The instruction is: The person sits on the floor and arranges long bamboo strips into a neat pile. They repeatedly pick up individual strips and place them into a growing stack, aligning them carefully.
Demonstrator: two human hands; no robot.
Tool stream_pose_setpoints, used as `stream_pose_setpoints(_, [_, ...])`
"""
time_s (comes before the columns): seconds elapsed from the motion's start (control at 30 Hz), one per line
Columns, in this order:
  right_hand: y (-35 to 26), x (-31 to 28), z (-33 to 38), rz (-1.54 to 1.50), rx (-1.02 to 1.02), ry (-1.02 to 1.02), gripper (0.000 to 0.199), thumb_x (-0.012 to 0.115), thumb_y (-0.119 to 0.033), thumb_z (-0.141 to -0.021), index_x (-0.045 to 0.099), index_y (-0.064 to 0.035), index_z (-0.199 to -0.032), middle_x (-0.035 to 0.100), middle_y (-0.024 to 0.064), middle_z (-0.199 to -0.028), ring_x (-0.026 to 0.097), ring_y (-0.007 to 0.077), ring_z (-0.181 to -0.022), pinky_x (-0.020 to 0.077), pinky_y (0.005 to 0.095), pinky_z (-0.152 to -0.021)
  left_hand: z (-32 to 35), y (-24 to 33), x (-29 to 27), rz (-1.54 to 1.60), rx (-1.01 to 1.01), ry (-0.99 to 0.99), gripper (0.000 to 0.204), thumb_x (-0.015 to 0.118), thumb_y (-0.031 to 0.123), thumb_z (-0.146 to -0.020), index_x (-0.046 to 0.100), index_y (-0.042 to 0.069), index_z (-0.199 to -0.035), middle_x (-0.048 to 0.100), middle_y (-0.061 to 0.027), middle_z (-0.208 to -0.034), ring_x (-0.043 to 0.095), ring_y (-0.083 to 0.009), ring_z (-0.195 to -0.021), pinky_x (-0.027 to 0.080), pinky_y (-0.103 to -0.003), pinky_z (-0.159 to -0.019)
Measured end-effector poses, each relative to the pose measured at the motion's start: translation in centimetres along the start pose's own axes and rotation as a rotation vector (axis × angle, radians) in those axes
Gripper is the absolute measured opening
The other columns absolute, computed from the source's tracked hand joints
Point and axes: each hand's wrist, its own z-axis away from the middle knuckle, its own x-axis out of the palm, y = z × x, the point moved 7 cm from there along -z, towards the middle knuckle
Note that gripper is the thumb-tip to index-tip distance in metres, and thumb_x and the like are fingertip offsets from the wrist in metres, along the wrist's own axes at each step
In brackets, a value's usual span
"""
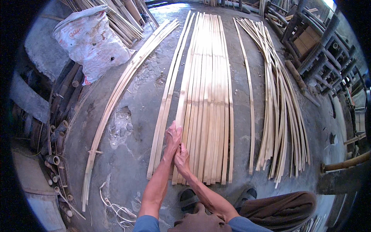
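Both my hands are closed around one pale bamboo strip at the left side of a row of bamboo strips. My left hand grips it farther along. Just nearer and slightly to the right, my right hand is closed on the same strip, close against the left hand. The fingers partly hide the strip where they hold it. The row lies side by side, running away from me. Left of my hands lie a couple of separate strips, parallel to the row.
Right of the row lie a single strip and a loose fanned pile of strips. A curved bundle lies at left, near a white sack and bamboo poles. A wooden rack stands far right.
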Motion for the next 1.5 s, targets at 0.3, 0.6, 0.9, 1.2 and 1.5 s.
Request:
stream_pose_setpoints(0.3, [5.6, -0.4, 3.3, 0.015, 0.166, -0.203, 0.035, 0.046, -0.022, -0.103, 0.055, -0.0005, -0.130, 0.061, 0.0035, -0.085, 0.061, 0.0128, -0.078, 0.0538, 0.0301, -0.073, 1.8, -2.4, 0.9, -0.038, -0.151, -0.023, 0.045, 0.060, 0.023, -0.093, 0.055, -0.006, -0.127, 0.066, -0.0308, -0.091, 0.065, -0.0464, -0.086, 0.050, -0.052, -0.074])
stream_pose_setpoints(0.6, [7.5, -2.6, 4.0, 0.135, 0.205, -0.262, 0.035, 0.047, -0.021, -0.103, 0.058, 0.0014, -0.127, 0.063, 0.0039, -0.086, 0.060, 0.0118, -0.080, 0.0503, 0.0271, -0.071, 2.2, -3.4, 3.1, -0.311, -0.222, -0.201, 0.055, 0.059, 0.028, -0.096, 0.044, 0.001, -0.141, 0.056, -0.0263, -0.112, 0.060, -0.0445, -0.102, 0.050, -0.056, -0.079])
stream_pose_setpoints(0.9, [7.5, -3.1, 5.0, 0.170, 0.161, -0.318, 0.035, 0.047, -0.021, -0.103, 0.059, 0.0030, -0.125, 0.063, 0.0033, -0.087, 0.060, 0.0114, -0.078, 0.0494, 0.0267, -0.070, 2.9, -2.4, 2.2, -0.411, -0.127, -0.154, 0.052, 0.057, 0.028, -0.097, 0.046, 0.001, -0.140, 0.054, -0.0230, -0.108, 0.060, -0.0402, -0.098, 0.051, -0.052, -0.080])
stream_pose_setpoints(1.2, [7.9, -3.7, 5.5, 0.186, 0.263, -0.340, 0.033, 0.048, -0.021, -0.102, 0.061, 0.0006, -0.123, 0.064, 0.0071, -0.085, 0.061, 0.0144, -0.075, 0.0502, 0.0300, -0.068, 2.9, -2.3, 2.7, -0.487, -0.141, -0.120, 0.055, 0.061, 0.022, -0.092, 0.045, -0.003, -0.138, 0.054, -0.0222, -0.116, 0.057, -0.0373, -0.108, 0.052, -0.048, -0.084])
stream_pose_setpoints(1.5, [3.7, -1.2, 4.4, 0.285, 0.103, -0.199, 0.037, 0.046, -0.028, -0.104, 0.055, 0.0012, -0.125, 0.062, 0.0106, -0.084, 0.059, 0.0149, -0.072, 0.0507, 0.0307, -0.066, 2.8, -4.0, -0.1, -0.256, 0.063, 0.179, 0.066, 0.066, 0.025, -0.086, 0.044, -0.003, -0.141, 0.057, -0.0245, -0.113, 0.059, -0.0406, -0.104, 0.049, -0.050, -0.086])
